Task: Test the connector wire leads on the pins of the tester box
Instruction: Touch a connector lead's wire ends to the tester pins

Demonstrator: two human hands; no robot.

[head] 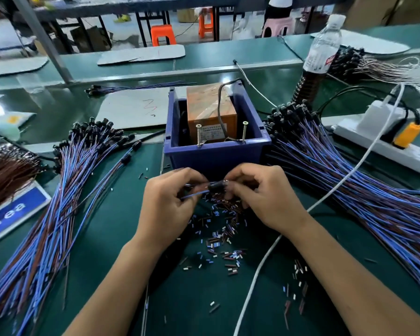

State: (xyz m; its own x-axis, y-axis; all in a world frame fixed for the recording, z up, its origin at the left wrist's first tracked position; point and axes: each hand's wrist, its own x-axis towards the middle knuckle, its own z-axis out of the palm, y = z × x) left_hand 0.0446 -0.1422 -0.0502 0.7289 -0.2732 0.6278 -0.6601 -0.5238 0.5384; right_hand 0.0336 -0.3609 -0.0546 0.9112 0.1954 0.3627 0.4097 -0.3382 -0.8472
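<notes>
Both hands met just near of the box: the right hand pinched the connector while the left hand pinched its leads, seemingly readying them for the two pins.

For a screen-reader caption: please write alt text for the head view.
Both hands, left hand and right hand, hold one black connector by its wire leads before a blue bin holding the orange tester box; wire bundles lie either side.
</notes>
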